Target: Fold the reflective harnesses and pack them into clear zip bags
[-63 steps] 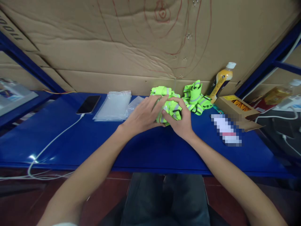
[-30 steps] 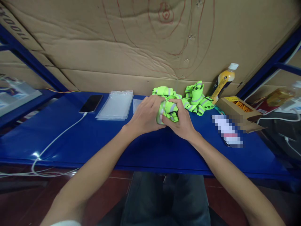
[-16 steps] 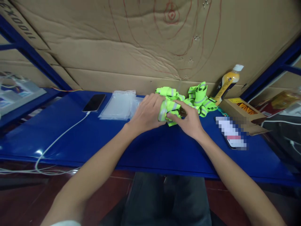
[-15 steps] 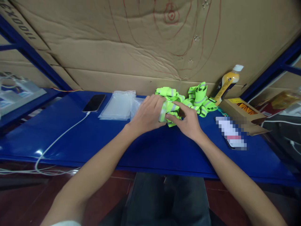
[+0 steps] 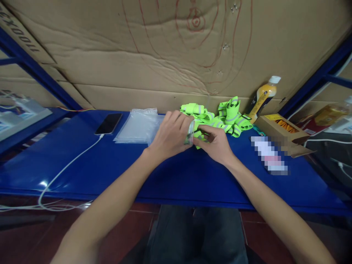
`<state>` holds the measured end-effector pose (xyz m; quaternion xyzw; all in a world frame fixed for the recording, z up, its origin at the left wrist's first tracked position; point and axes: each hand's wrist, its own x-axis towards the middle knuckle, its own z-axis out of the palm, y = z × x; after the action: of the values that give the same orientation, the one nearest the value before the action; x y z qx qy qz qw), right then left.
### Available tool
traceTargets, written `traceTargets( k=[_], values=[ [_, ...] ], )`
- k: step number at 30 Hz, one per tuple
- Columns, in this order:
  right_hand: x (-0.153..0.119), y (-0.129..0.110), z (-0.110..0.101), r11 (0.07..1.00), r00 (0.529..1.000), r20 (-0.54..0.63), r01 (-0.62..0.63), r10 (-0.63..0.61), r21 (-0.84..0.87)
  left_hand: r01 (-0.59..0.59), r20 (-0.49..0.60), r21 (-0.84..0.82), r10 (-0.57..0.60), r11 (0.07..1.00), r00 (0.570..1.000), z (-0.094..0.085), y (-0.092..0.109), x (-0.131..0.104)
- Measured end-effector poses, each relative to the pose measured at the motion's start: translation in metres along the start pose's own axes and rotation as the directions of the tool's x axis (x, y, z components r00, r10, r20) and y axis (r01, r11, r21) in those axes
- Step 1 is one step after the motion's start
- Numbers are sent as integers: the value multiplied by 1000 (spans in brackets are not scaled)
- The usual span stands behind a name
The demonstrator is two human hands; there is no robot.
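Observation:
My left hand (image 5: 173, 132) is wrapped round a clear plastic bag (image 5: 190, 132), whose end shows past the fingers on the right. Most of the bag is hidden in that hand, and so is whatever lies inside it. Thumb and index finger of my right hand (image 5: 217, 143) pinch at the end of this bag. Behind both hands lies a pile of neon-green reflective straps (image 5: 230, 115) with silver stripes. Some green strap also shows under the right fingers; I cannot tell whether they touch it.
Flat clear bags (image 5: 137, 126) are stacked left of my hands, near a phone (image 5: 108, 123) on a white cable. A yellow bottle (image 5: 264, 96), an open cardboard box (image 5: 295, 137) and a blurred-out item (image 5: 271, 156) are at the right. A cardboard sheet (image 5: 110, 69) backs the blue table (image 5: 176, 179).
My right fingers have moved slightly left, against the bag's end. Less bright green shows at that end than before. The camera view has shifted a little.

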<state>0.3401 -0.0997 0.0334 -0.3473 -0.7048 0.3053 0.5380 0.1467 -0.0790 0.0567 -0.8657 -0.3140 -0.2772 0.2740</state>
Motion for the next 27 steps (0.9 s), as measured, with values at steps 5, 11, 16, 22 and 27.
traceTargets(
  k=[5, 11, 16, 22, 27],
  values=[
    [-9, 6, 18, 986, 994, -112, -23, 4, -165, -155, -10, -10, 155, 988, 988, 2, 31, 4],
    [-1, 14, 9, 993, 978, -208, -9, 33, 115, -90, 20, -228, 97, 970, 995, -14, 16, 5],
    [1, 5, -2, 997, 985, -155, 73, -77, -36, -18, 25, -139, 22, 990, 999, -16, -2, 2],
    [-3, -9, 0, 929, 991, 51, 131, -120, -346, -96, -19, -74, 95, 993, 995, -8, 8, -3],
    [0, -19, -8, 962, 982, 49, 190, -184, -196, 87, -69, -180, -101, 980, 993, -10, 5, -1]
  ],
)
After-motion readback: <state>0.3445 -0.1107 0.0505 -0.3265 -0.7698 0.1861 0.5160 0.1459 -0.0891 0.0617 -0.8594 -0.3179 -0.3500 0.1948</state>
